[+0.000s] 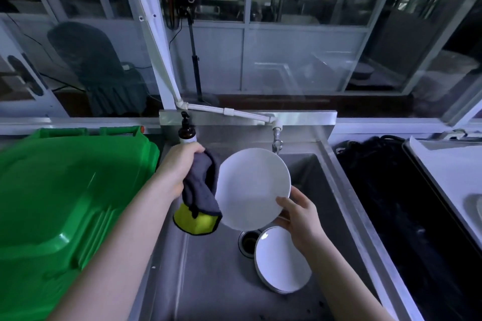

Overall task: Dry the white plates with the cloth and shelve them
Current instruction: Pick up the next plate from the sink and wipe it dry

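Over the steel sink (336,190) the right hand (300,219) grips a tilted white plate (251,187) by its lower edge, the left hand (177,167) clutches the grey-and-yellow cloth (199,198) beside it, more plates (281,259) stacked below.

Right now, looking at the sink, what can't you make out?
Head view only:
Underside of the held plate: faces away; wetness too faint to tell.
Count of the plate stack in the sink: the right hand covers its top edge.
The drain: partly behind both.
The pump bottle: lower part behind the left hand gripping the cloth.
The shelf: outside the frame.
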A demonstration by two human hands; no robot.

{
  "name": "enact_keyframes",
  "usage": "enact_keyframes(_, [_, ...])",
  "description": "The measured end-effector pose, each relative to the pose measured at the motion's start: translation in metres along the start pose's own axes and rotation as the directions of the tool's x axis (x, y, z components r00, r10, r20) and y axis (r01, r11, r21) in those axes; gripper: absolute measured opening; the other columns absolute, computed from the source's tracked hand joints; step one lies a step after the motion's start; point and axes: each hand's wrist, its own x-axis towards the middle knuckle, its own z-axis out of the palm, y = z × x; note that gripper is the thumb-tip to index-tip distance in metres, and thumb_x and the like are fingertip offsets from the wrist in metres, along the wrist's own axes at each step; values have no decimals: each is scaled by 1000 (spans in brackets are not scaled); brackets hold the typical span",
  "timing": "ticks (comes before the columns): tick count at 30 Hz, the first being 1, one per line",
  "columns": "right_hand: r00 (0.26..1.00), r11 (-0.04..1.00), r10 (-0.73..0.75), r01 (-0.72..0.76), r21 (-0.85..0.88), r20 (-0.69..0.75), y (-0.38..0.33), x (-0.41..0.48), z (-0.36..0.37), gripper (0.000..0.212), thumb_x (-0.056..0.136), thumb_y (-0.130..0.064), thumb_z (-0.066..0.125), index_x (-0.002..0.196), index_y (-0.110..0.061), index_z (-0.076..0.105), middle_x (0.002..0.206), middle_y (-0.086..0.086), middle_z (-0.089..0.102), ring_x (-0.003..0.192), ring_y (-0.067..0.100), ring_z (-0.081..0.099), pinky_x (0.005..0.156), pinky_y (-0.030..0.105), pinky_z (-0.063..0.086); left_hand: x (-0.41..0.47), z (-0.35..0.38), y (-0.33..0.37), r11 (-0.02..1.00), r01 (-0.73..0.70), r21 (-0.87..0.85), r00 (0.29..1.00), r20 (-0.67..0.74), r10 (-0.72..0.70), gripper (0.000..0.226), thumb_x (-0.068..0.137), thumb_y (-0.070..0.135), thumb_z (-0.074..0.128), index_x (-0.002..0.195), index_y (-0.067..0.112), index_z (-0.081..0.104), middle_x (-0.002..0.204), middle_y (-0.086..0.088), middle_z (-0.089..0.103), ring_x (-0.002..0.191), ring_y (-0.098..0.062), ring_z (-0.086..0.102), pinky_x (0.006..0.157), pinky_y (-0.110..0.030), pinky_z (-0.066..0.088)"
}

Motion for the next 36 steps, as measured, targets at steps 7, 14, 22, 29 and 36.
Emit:
enact_keyframes(7, [991, 999, -28, 24, 30, 134, -22, -6, 15, 32, 86, 4, 58, 108, -12, 75, 90, 16, 73, 78, 27, 71, 66, 35, 57, -39, 43, -16, 677, -525, 516, 714, 700, 19, 37, 99, 19, 46, 133, 29, 58, 124, 9, 61, 86, -5, 59, 78, -17, 47])
enact_keyframes(14, [973, 995, -95, 84, 62, 211, -50, -10, 2, 30, 80, -6, 64, 107, -14, 75, 90, 14, 73, 80, 28, 70, 68, 36, 56, -57, 43, -37, 86, -841, 533, 489, 684, 542, 32, 78, 18, 66, 110, 19, 66, 134, -3, 51, 121, -25, 44, 102, -40, 45])
enact_keyframes(22, [962, 991, -128, 116, 64, 242, -62, -6, 1, 31, 80, 2, 58, 103, -10, 75, 77, 11, 67, 68, 24, 64, 61, 33, 54, -61, 73, -31, 212, -774, 597, 587, 550, 594, 36, 95, 33, 48, 126, 15, 50, 151, 0, 36, 134, -21, 41, 103, -36, 43])
enact_keyframes(29, [963, 984, -176, 164, 76, 204, -72, 5, -3, 32, 89, 0, 57, 110, -14, 75, 89, 14, 72, 78, 29, 67, 68, 37, 57, -39, 73, -21, 144, -523, 840, 805, 431, 407, 68, 97, 48, 41, 156, 29, 13, 164, 10, 10, 152, -20, -5, 121, -49, 2])
enact_keyframes(36, [972, 976, -189, 169, 139, 143, -83, 20, -15, 25, 90, 2, 57, 103, -10, 74, 82, 21, 58, 73, 32, 52, 64, 36, 52, -68, 87, -24, 220, -748, 626, 609, 515, 604, 48, 96, 38, 39, 132, 17, 61, 142, -2, 56, 136, -21, 43, 116, -30, 28])
